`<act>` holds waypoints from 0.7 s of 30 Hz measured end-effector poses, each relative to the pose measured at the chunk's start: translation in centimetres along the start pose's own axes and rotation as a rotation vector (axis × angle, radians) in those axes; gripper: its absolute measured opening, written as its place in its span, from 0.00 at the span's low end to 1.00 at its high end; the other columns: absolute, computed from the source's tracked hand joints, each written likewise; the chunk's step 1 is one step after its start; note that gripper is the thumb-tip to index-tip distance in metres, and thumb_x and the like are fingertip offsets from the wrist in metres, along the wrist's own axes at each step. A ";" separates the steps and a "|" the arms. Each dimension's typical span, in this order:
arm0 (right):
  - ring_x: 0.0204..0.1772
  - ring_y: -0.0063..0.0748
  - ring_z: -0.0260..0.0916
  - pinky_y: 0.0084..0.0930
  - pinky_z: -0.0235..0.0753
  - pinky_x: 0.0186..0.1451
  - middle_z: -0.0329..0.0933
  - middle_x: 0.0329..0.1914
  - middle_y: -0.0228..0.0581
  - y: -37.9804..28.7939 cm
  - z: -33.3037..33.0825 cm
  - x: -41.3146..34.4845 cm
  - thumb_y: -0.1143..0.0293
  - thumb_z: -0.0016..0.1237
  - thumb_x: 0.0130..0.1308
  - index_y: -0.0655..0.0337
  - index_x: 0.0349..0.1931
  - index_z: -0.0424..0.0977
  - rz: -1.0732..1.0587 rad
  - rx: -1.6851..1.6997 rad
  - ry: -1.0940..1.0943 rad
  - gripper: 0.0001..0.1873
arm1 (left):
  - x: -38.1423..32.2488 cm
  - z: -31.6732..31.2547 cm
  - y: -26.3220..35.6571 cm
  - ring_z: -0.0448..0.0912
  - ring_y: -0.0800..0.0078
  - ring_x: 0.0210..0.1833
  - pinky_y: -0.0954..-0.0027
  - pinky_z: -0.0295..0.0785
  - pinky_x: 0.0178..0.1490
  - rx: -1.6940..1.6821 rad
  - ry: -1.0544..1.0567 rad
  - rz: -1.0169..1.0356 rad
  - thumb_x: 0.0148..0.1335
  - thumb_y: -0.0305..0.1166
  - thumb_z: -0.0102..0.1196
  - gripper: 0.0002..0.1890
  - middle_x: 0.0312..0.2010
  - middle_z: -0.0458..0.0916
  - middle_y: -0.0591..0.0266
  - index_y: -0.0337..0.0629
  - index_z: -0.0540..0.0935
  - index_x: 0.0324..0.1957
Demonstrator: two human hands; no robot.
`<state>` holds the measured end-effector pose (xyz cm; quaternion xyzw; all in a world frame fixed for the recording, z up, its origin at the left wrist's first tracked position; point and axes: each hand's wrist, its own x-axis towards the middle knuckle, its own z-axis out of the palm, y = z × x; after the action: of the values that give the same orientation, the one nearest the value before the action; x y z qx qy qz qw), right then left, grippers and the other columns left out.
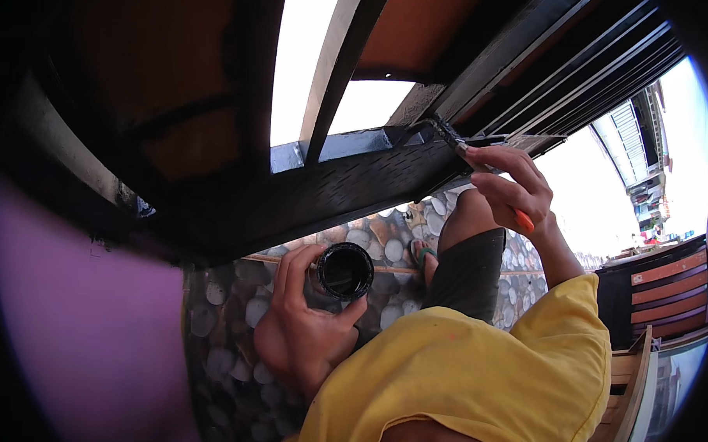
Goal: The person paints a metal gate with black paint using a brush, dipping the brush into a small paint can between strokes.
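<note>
My left hand (pixel 310 327) is wrapped around a small round container of dark paint (pixel 344 271), its open mouth facing up and its rim coated black. In my right hand (pixel 516 188) is a paintbrush (pixel 465 149) with an orange handle tip (pixel 523 220). The dark, paint-covered bristles meet the black metal frame (pixel 385 163) near the foot of a slanted bar (pixel 494 62). Wet-looking gloss shows on the lower rail (pixel 356 144) beside the brush. A slotted pattern marks the face of the frame below it.
Pebble-patterned flooring (pixel 232 357) lies beneath me, with my sandalled foot (pixel 426 251) on it. A purple wall (pixel 87 317) stands at the left. Brownish-red panels (pixel 419 30) back the metalwork. A wooden piece of furniture (pixel 622 400) is at the lower right, near a slatted structure (pixel 670 287).
</note>
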<state>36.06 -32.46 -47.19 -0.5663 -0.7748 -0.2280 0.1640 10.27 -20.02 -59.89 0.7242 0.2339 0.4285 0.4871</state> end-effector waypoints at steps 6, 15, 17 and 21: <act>0.51 0.41 0.77 0.30 0.80 0.46 0.76 0.50 0.46 -1.9 1.9 -1.4 0.83 0.59 0.52 0.54 0.47 0.73 0.024 0.213 -0.112 0.22 | 0.0 0.2 0.4 0.77 0.54 0.47 0.61 0.70 0.52 -0.078 0.034 -0.093 0.28 0.21 0.68 0.32 0.41 0.77 0.55 0.40 0.76 0.45; 0.47 0.43 0.78 0.29 0.81 0.45 0.76 0.50 0.46 -2.5 1.4 -1.7 0.86 0.56 0.53 0.53 0.46 0.74 0.178 0.185 0.020 0.21 | -0.2 0.5 0.3 0.77 0.55 0.43 0.61 0.71 0.49 -0.099 0.040 -0.067 0.26 0.23 0.67 0.32 0.39 0.77 0.55 0.39 0.77 0.44; 0.49 0.42 0.77 0.28 0.81 0.44 0.75 0.51 0.44 -2.9 2.5 -1.6 0.85 0.57 0.53 0.52 0.47 0.74 0.147 0.198 -0.121 0.21 | -0.1 0.4 0.2 0.77 0.55 0.43 0.61 0.71 0.49 -0.102 0.022 -0.070 0.26 0.23 0.67 0.32 0.39 0.77 0.55 0.39 0.77 0.44; 0.50 0.42 0.77 0.27 0.81 0.46 0.77 0.48 0.43 -2.6 1.7 -1.3 0.82 0.61 0.52 0.52 0.47 0.74 0.164 -0.003 0.072 0.22 | 0.0 0.2 -0.5 0.78 0.66 0.43 0.68 0.72 0.51 -0.034 -0.036 0.010 0.34 0.26 0.70 0.33 0.40 0.77 0.57 0.37 0.74 0.48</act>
<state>34.03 -33.29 -49.70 -0.6195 -0.7193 -0.2350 0.2089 10.46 -19.93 -60.35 0.7246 0.2144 0.4215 0.5013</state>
